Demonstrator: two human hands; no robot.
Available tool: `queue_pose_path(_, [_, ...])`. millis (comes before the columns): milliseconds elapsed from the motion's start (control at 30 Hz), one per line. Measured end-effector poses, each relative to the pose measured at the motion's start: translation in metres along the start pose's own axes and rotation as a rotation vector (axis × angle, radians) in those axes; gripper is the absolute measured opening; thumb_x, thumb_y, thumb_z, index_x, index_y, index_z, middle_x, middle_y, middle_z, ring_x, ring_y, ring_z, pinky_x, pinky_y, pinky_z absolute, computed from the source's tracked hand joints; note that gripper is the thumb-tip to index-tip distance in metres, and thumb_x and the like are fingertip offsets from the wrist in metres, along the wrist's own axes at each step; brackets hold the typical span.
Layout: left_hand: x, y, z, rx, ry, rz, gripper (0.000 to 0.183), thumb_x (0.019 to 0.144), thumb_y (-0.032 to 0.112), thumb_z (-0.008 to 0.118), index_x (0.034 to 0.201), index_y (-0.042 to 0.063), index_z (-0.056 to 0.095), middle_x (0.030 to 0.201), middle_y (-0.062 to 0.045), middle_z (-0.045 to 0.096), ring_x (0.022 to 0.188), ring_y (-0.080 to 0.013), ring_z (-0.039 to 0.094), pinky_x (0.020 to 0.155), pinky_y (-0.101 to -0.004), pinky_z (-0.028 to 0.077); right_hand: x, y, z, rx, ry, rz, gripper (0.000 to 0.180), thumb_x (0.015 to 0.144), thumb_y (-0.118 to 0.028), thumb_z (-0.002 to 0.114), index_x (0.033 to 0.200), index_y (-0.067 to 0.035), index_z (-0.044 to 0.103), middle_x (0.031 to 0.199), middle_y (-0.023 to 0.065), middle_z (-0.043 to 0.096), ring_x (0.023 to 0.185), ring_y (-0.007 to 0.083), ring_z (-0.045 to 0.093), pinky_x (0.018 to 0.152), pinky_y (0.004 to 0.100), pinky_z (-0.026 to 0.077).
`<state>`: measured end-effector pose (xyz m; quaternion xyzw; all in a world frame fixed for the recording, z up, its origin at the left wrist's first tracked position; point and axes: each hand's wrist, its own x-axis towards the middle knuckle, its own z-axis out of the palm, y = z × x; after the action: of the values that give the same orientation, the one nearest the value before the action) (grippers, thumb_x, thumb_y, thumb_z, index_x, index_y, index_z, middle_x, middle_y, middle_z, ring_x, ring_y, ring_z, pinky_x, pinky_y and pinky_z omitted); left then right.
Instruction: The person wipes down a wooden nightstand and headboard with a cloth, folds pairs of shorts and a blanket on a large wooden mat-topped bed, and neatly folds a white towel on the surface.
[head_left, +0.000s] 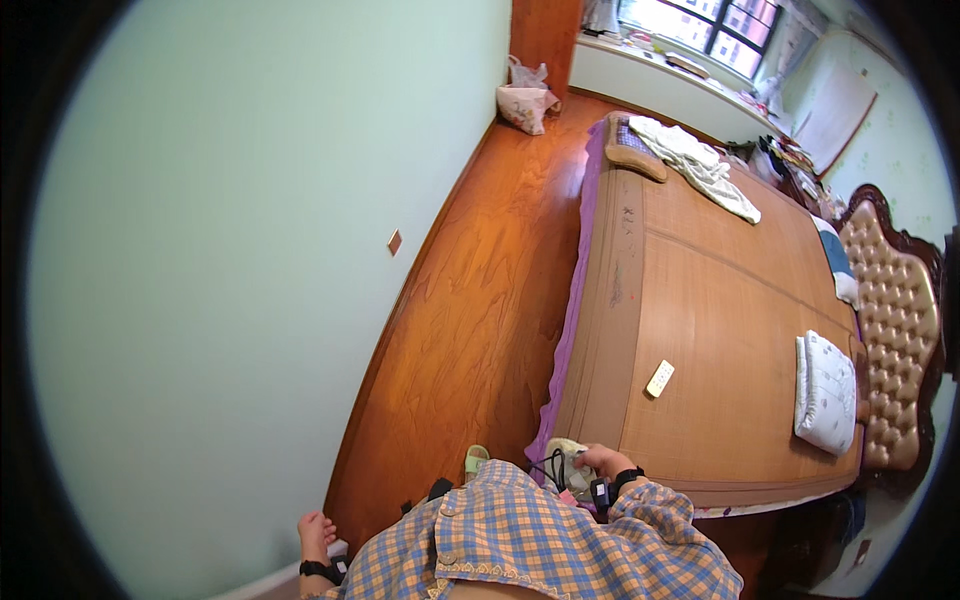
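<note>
My right hand (600, 460) is at the near corner of the bed, its fingers on a pale item (568, 450) with a black cord (556, 471) looped over it; what the item is cannot be told. My left hand (316, 529) hangs low beside the green wall, fingers curled, with nothing seen in it. Both wrists wear black bands with small devices. On the bed's woven mat (712, 315) lie a pale remote control (660, 379), a folded white patterned quilt (826, 394), a crumpled white cloth (694, 157) and a pillow (634, 146) at the far end.
A wooden floor (457, 315) runs between the wall (247, 247) and the bed. A green slipper (476, 457) shows by my body. Bags (523, 105) stand against the far wooden panel. The tufted headboard (889, 330) is on the right, and a cluttered windowsill (675, 71) lies beyond.
</note>
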<state>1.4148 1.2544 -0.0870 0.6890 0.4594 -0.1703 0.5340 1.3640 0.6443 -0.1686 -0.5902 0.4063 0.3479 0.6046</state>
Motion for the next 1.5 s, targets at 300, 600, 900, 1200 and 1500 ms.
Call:
queue_pose_path(300, [0.068,0.122,0.102,0.174,-0.142,-0.045,0.021,0.078,0.012,0.042,0.098,0.007,0.046,0.073,-0.008,0.051,0.055,-0.0178,0.05,0.045,-0.0308,0.043,-0.003,-0.144,-0.019,0.143,0.165,-0.214,0.042,0.062,0.003,0.058,0.103,-0.004,0.053,0.091,0.006,0.057,0.083,0.0189,0.054,0.073,0.0295,0.044])
queue_pose_path(600, [0.175,0.329,0.294,0.377,-0.414,0.144,0.022,0.079,0.013,0.047,0.1,0.006,0.048,0.069,-0.006,0.054,0.05,-0.0155,0.054,0.04,-0.0269,0.043,0.021,-0.182,-0.064,0.391,0.499,-0.179,0.037,0.062,0.0,0.059,0.098,-0.004,0.054,0.085,0.0052,0.056,0.075,0.0183,0.055,0.061,0.0322,0.045])
queue_pose_path(900, [0.182,0.529,0.509,0.532,-0.617,0.367,0.022,0.079,0.012,0.051,0.099,0.003,0.049,0.069,-0.007,0.055,0.049,-0.0137,0.053,0.038,-0.024,0.042,0.015,-0.25,-0.106,0.476,0.892,-0.124,0.042,0.057,-0.001,0.061,0.099,-0.002,0.055,0.086,0.005,0.058,0.077,0.0165,0.054,0.068,0.028,0.043])
queue_pose_path(1200, [0.143,0.617,0.691,0.637,-0.793,0.465,0.02,0.08,0.012,0.05,0.099,0.004,0.049,0.07,-0.005,0.056,0.05,-0.0119,0.055,0.038,-0.0218,0.042,0.052,-0.346,-0.219,0.337,1.189,-0.166,0.037,0.062,-0.007,0.058,0.098,-0.004,0.056,0.09,0.0136,0.061,0.086,0.0216,0.058,0.075,0.03,0.044])
queue_pose_path(1500, [0.116,0.684,0.861,0.72,-0.885,0.48,0.02,0.081,0.012,0.05,0.099,0.005,0.049,0.068,-0.004,0.054,0.047,-0.0118,0.052,0.035,-0.0222,0.039,0.11,-0.407,-0.301,0.253,1.038,-0.007,0.038,0.062,-0.011,0.059,0.1,-0.008,0.056,0.091,0.0135,0.061,0.086,0.024,0.058,0.074,0.0318,0.045])
